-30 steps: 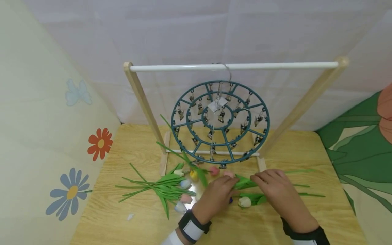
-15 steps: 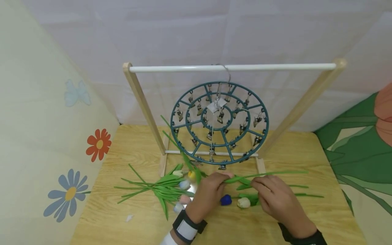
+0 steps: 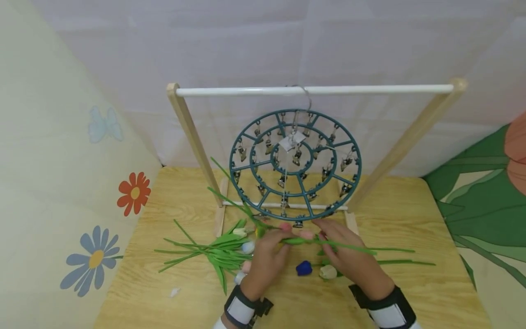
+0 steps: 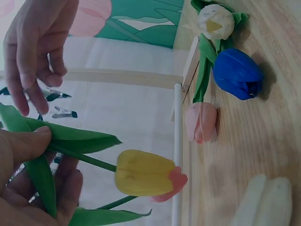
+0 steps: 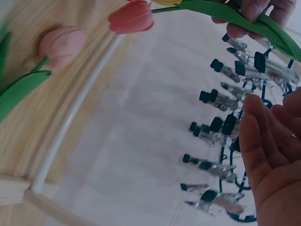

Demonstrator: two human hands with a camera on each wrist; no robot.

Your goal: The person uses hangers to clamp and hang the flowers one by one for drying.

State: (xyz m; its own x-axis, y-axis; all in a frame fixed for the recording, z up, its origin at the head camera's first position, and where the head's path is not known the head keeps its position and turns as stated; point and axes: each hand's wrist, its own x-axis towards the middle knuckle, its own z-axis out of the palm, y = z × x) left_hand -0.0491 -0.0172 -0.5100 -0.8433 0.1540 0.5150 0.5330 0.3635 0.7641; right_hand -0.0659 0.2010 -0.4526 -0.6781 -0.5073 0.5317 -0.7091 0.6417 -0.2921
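My left hand point(image 3: 267, 256) pinches green stems and leaves between thumb and fingers. A yellow tulip point(image 4: 143, 172) hangs head down from it, with a coral-red tulip point(image 5: 131, 19) just behind. One green stem point(image 3: 349, 246) stretches rightward and crosses in front of my right hand point(image 3: 349, 249) in the head view. That hand is empty, its fingers loosely extended below the clips in the right wrist view. On the table near it lie a pale pink tulip point(image 4: 202, 122), a blue tulip point(image 4: 237, 73) and a white tulip point(image 4: 216, 22).
A round blue-green clip hanger point(image 3: 296, 219) hangs from the white bar point(image 3: 246, 92) of a wooden rack point(image 3: 193, 141), with many metal clips point(image 5: 216, 100). Left on the wooden table point(image 3: 172, 315) lies a bunch of tulips point(image 3: 205, 251). A white scrap point(image 3: 174, 291) sits nearby.
My left hand shifts left with the stems, uncovering the blue tulip. My right hand lets go of the stem, moves left and up, and its fingers straighten. The long stem now slopes lower.
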